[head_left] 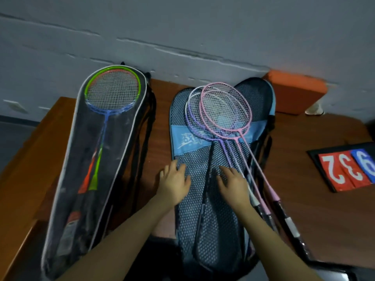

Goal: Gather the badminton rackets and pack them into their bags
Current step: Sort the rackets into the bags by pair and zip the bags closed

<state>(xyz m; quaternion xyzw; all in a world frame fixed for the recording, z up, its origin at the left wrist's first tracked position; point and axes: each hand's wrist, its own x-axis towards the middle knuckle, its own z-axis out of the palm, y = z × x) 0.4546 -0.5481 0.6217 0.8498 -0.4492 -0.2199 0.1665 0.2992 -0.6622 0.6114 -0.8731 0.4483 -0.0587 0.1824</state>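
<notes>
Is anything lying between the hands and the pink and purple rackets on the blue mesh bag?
Nothing visible. The pink and purple rackets lie exposed on top of the blue mesh bag, and the right hand is already beside their shafts. The left hand rests on the mesh.

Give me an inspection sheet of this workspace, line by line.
Surface: wooden table, against a grey wall.
Job's things: clear bag on the left with green, orange and blue rackets inside; blue mesh bag in the middle; pink, purple and white rackets lying on top of it, not packed.
Clutter: orange block at the back right; number flip cards on the right.
Grippers: left hand and right hand lie with fingers spread on the mesh bag, holding nothing.
Cables: nothing seen.
Surroundings: wall socket on the left.
</notes>
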